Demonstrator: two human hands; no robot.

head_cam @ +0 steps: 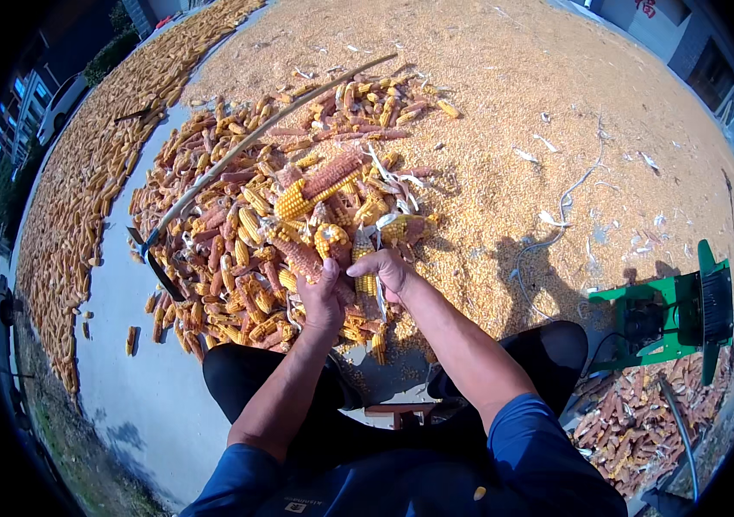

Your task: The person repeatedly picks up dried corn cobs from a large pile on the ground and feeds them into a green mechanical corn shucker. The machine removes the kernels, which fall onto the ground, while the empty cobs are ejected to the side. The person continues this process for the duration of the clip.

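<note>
A large heap of partly shelled corn cobs (237,258) lies in front of me. Several cobs are gathered together above my hands, among them a half-stripped cob (331,176) with yellow kernels along its lower side. My left hand (323,300) is closed around the lower ends of this bunch, its thumb upright against a bare reddish cob (299,257). My right hand (387,273) grips a yellow corn cob (364,253) with white husk hanging from it. Another partly kernelled cob (405,227) lies just beyond my right hand.
A hoe with a long wooden handle (237,148) lies over the heap. Loose kernels (522,77) cover the ground ahead. A green machine (670,316) stands at right, near stripped cobs (645,413) and a cable (561,223). Whole cobs (76,213) are spread at left.
</note>
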